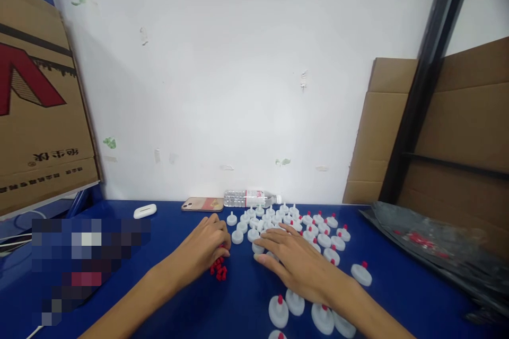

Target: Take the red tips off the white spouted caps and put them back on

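My left hand (212,239) has its fingers curled down at a small pile of red tip caps (220,271); whatever its fingertips pinch is hidden. My right hand (288,255) lies palm down with fingers stretched over a cluster of white nozzle lids (242,226), its fingertips touching some of them. Lids toward the back left show bare white spouts. Along the right side, several white lids (331,255) wear red tips. More red-tipped lids (278,311) sit nearer me, some partly behind my right forearm.
Against the wall lie a clear plastic bottle (238,198), a phone (202,204) and a white oval case (145,211). A dark plastic bag (429,254) with red pieces is at the right. Cardboard (40,116) stands at the left. The table (170,307) is blue.
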Available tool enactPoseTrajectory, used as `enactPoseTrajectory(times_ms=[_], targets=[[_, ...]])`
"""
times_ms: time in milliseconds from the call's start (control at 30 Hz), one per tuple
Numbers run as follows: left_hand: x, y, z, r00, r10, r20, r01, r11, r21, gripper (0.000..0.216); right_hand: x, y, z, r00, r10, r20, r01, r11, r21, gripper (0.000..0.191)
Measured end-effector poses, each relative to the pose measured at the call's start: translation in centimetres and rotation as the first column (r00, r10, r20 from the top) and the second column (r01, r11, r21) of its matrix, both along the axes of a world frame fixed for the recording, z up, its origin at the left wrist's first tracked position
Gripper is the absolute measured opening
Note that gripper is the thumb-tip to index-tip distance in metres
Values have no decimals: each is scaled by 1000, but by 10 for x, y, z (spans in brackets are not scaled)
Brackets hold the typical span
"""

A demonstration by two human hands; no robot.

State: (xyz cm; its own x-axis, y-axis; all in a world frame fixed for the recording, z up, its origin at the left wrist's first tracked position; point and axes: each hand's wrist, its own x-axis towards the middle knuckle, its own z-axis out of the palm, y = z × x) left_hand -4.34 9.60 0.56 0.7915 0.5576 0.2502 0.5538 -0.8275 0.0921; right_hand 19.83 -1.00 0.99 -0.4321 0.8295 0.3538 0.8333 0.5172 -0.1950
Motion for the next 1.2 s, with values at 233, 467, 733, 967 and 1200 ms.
enactPoseTrajectory(times_ms=[233,467,733,967,1200], targets=[[1,-6,2,999,-13,30,13,1000,13,9,0,-3,0,999,1,32,1,999,-38,34],[1,-2,-2,1000,29,-11,-29,1000,5,7,1,-3,1,1000,12,27,-12,999,-31,33],[2,-5,-3,999,-23,28,24,999,-39,4,5,-1,-6,1000,9,3,-9,993,-116,46],[11,-19,7,970,63,236,-38,993,-108,18,1,-3,3,999,53,2,-53,998,26,35],[21,-32,9,886,10,464,65,987,-144,18,-1,3,0,994,108,-20,-102,976,191,15]])
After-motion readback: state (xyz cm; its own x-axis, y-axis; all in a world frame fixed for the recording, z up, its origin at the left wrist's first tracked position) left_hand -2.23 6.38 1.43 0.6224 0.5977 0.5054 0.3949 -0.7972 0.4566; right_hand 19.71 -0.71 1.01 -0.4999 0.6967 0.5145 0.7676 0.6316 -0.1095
